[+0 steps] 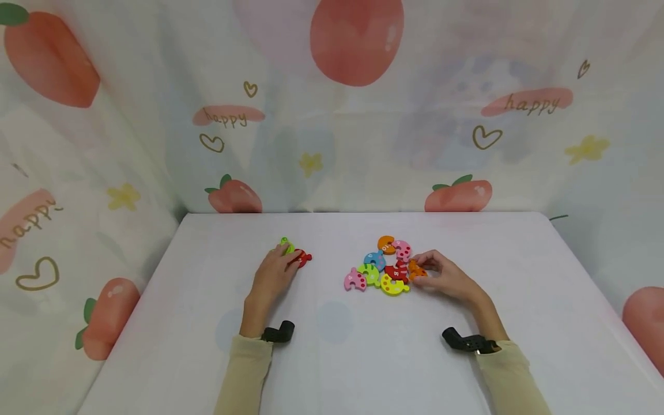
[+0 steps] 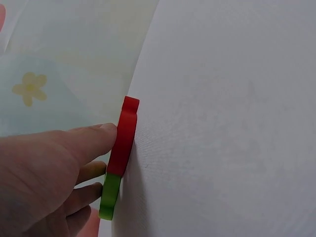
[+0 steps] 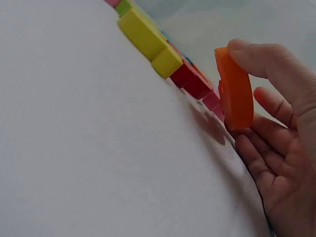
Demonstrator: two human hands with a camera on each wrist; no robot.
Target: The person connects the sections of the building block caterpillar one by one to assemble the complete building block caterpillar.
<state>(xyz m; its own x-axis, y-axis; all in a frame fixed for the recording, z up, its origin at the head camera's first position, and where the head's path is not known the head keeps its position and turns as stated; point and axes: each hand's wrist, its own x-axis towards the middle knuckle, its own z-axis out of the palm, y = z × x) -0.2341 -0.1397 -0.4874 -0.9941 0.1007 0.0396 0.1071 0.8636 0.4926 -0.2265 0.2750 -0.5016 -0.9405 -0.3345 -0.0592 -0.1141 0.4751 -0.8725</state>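
Observation:
The left hand [image 1: 274, 272] lies over a green piece [image 1: 284, 242] and a red piece [image 1: 301, 258] on the table's left part. In the left wrist view, its thumb touches the red piece [image 2: 124, 140], and other fingertips reach the green piece [image 2: 109, 195] adjoining it. With thumb and fingers, the right hand [image 1: 448, 278] pinches an orange spotted piece [image 1: 416, 270] at the cluster's right side. The right wrist view has this orange piece [image 3: 237, 89] tilted up, its thick edge towards the camera.
The cluster's other flat animal-shaped pieces include yellow [image 1: 392, 285], red [image 1: 396, 272], blue [image 1: 374, 261], green [image 1: 369, 274], orange [image 1: 385, 244] and two pink ones [image 1: 355, 280], mostly touching. A white cloth covers the table [image 1: 332, 363]; a printed curtain [image 1: 353, 144] hangs behind it.

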